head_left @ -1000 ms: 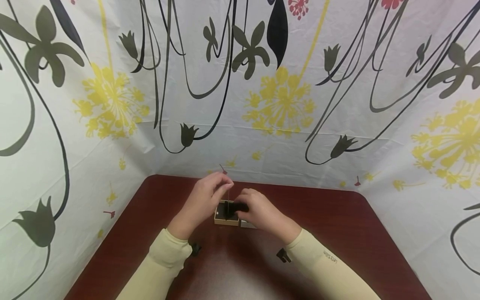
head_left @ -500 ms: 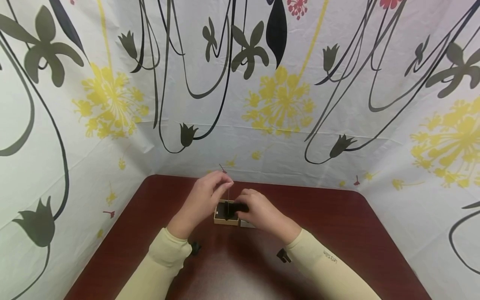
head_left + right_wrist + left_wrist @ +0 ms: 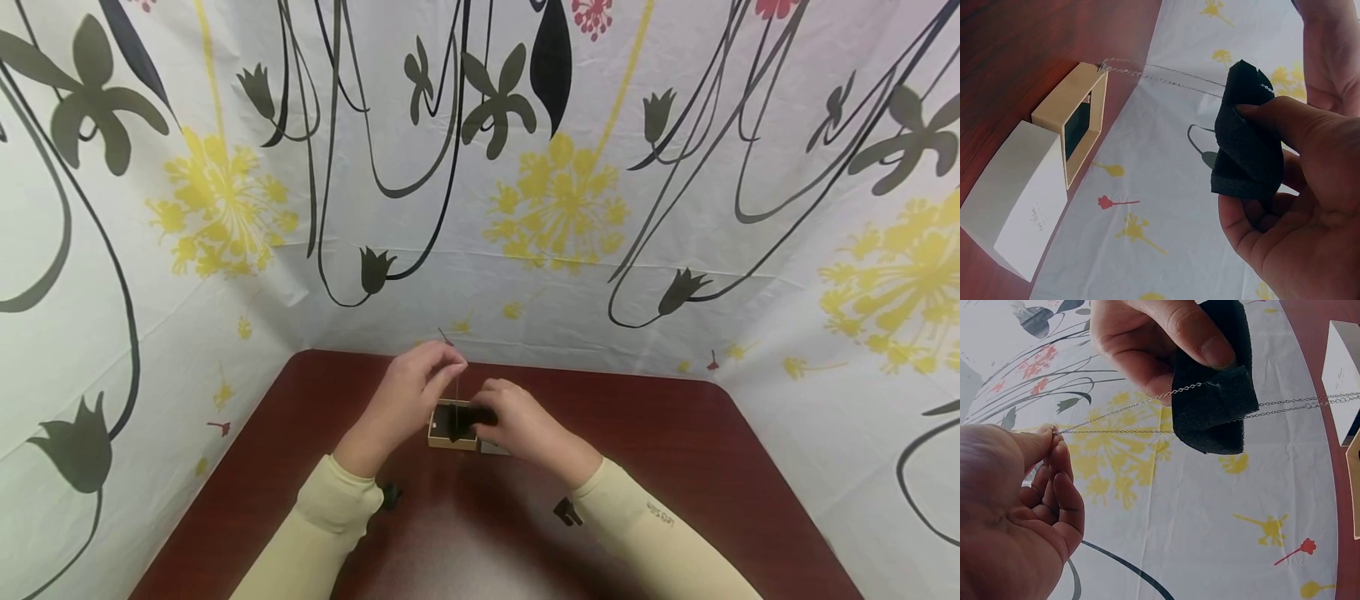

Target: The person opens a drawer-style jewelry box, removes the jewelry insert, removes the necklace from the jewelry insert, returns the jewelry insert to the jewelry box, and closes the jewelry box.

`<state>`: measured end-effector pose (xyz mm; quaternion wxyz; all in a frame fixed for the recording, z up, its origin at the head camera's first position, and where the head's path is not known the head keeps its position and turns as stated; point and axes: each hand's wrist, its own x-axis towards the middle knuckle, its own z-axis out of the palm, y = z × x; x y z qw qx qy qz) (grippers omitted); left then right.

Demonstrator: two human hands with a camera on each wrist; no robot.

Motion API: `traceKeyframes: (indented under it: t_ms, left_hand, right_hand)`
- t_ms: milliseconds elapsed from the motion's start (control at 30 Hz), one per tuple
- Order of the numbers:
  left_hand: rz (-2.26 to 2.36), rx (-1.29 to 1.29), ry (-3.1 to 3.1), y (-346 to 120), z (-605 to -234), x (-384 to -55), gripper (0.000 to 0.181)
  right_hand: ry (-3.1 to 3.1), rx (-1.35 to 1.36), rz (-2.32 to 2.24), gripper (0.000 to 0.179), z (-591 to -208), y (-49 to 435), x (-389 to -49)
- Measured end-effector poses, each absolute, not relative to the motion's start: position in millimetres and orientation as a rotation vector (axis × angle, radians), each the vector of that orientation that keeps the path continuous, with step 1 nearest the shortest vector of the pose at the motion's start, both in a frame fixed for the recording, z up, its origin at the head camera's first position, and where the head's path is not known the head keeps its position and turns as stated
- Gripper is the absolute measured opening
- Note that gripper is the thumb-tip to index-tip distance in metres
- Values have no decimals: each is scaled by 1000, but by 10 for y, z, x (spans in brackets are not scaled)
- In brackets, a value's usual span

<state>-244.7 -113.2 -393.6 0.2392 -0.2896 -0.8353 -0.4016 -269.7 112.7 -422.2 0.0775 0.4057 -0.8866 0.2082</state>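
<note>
My left hand [image 3: 405, 392] pinches the end of a thin silver chain necklace [image 3: 1116, 432] between thumb and forefinger. Two strands run from that pinch to a black foam or felt pad [image 3: 1210, 425], then on past it toward the boxes. My right hand [image 3: 525, 421] grips this pad [image 3: 1244, 150], which looks bent or folded, with the thumb on its face and fingers behind. One strand passes under a flap of the pad. Below the hands, a small tan box [image 3: 1072, 94] with a dark inside stands on the table. The chain's lower end hangs near its rim.
A white box or lid [image 3: 1016, 194] with small script stands against the tan box. Small dark objects lie on the red-brown table [image 3: 637, 442]: one [image 3: 567, 512] by the right sleeve, another [image 3: 391, 497] by the left cuff. Flower-printed cloth [image 3: 450, 225] surrounds the table's back and sides.
</note>
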Motion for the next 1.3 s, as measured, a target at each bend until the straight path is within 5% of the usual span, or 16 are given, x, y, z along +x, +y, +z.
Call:
traceKeyframes:
  t_ms: [1300]
  left_hand:
    - [-1115, -796, -2289, -1125, -3899, -2432, 7]
  right_hand:
    - [-2687, 1216, 630, 21, -4277, 1135, -2707]
